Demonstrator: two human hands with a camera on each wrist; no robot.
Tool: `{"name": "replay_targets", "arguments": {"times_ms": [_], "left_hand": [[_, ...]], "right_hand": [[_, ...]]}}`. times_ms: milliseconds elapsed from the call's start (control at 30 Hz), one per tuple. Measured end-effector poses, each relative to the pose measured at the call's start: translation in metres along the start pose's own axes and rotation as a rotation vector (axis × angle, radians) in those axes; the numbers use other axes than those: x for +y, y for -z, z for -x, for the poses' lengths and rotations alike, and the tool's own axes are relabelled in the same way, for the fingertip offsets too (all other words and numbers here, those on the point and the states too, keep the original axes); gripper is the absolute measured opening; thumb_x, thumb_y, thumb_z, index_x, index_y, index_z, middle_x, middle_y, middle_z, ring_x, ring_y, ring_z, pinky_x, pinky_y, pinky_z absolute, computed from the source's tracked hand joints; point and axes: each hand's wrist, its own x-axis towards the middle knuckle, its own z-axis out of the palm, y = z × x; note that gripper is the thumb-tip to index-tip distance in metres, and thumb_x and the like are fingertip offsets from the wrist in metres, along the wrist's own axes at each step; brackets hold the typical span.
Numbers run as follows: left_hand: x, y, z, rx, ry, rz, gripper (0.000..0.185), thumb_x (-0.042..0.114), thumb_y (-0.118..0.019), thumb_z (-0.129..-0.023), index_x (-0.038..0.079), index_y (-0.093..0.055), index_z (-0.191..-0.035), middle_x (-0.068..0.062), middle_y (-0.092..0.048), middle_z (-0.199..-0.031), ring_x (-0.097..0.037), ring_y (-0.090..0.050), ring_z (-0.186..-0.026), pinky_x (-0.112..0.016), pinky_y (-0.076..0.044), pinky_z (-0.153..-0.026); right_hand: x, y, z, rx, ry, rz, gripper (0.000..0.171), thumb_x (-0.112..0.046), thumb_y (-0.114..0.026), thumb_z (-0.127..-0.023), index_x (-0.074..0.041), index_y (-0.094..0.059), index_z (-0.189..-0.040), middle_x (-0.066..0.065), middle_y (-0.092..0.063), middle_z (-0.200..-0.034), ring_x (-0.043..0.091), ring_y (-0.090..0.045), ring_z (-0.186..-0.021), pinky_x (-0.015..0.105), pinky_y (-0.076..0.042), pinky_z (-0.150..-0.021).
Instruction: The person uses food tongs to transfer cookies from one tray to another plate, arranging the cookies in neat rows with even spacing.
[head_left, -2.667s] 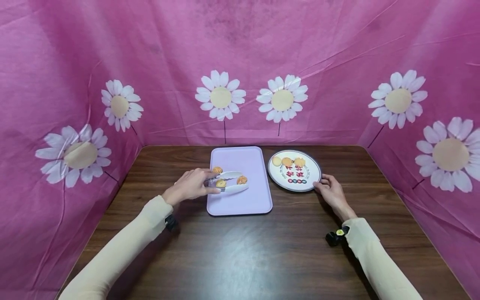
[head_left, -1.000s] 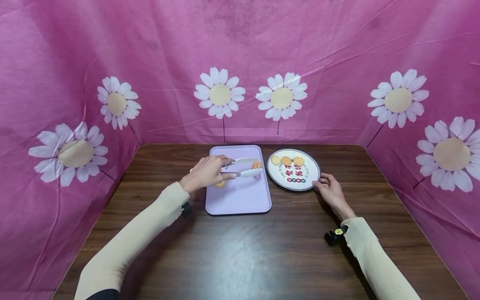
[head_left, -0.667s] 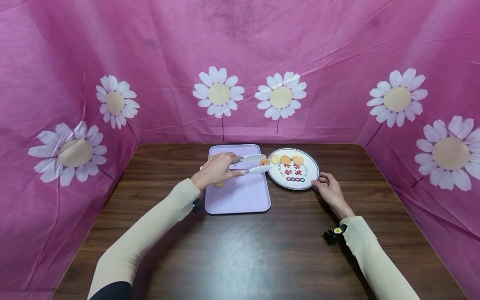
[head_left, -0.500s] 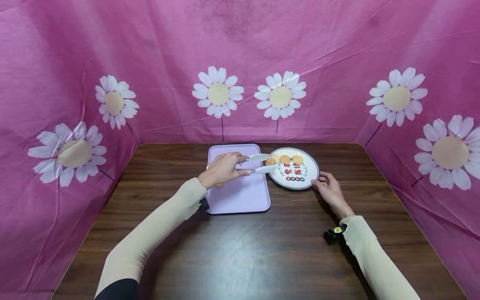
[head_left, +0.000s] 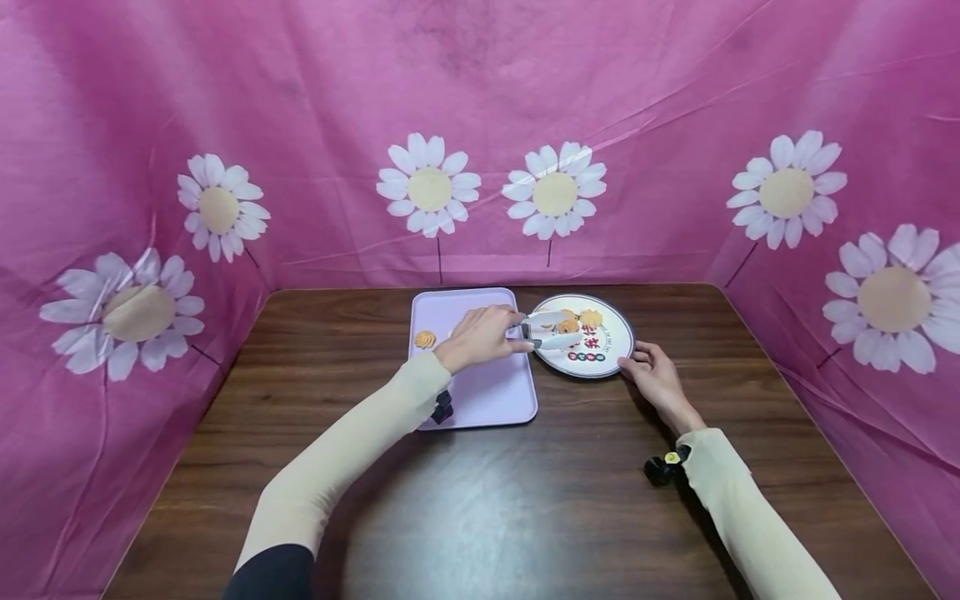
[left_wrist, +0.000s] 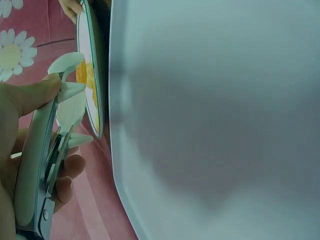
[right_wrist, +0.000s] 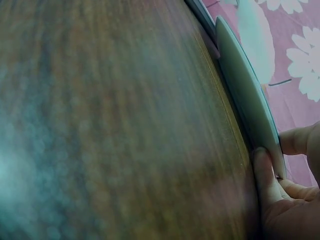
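On the far side of the table (head_left: 480, 500) in the head view, our left hand (head_left: 480, 337) grips white tongs (head_left: 546, 331), their tips closed on a cookie (head_left: 567, 326) over the round plate (head_left: 617, 354); another cookie (head_left: 590, 317) lies on that plate just right of it. Red characters are printed on the plate, too small for us to read. Left of it, the lilac tray (head_left: 487, 392) holds one swirl cookie (head_left: 425, 339). Our right hand (head_left: 651, 372) pinches the plate's near right rim.

Left wrist view: fingers curl round the tongs (left_wrist: 37, 165) beside the tray (left_wrist: 215, 120).

Right wrist view: thumb and fingers clamp the plate edge (right_wrist: 250, 107).
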Motion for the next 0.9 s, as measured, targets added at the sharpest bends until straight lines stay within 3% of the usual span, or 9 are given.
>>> {"name": "replay_targets", "arguments": {"times_ms": [267, 500, 900], "left_hand": [[0.013, -0.007, -0.014, -0.035, 0.0, -0.052, 0.047, 0.056, -0.071, -0.094, 0.016, -0.075, -0.118, 0.002, -0.064, -0.097, -0.015, -0.058, -0.079, -0.033, -0.052, -0.064], [0.021, -0.011, -0.021, -0.051, 0.004, -0.079, 0.043, 0.057, -0.071, -0.094, 0.014, -0.071, -0.099, 0.003, -0.066, -0.095, -0.015, -0.06, -0.077, -0.034, -0.052, -0.067], [0.03, -0.017, -0.031, -0.058, 0.005, -0.072, 0.042, 0.057, -0.072, -0.093, 0.016, -0.068, -0.094, 0.002, -0.063, -0.082, -0.015, -0.061, -0.073, -0.033, -0.053, -0.063]], "right_hand": [[-0.001, 0.0, -0.001, 0.0, -0.014, 0.027, 0.066, -0.021, -0.062, -0.105, 0.005, -0.033, -0.157, 0.029, -0.054, -0.146, -0.017, -0.054, -0.087, 0.005, -0.05, -0.081], [-0.002, 0.001, -0.001, 0.006, -0.032, 0.059, 0.066, -0.025, -0.062, -0.105, 0.003, -0.033, -0.157, 0.027, -0.055, -0.146, -0.014, -0.054, -0.09, 0.004, -0.048, -0.08], [-0.002, 0.001, 0.001, 0.009, -0.034, 0.022, 0.063, -0.021, -0.062, -0.104, 0.004, -0.034, -0.156, 0.026, -0.055, -0.143, -0.014, -0.056, -0.087, 0.006, -0.05, -0.081]]}}
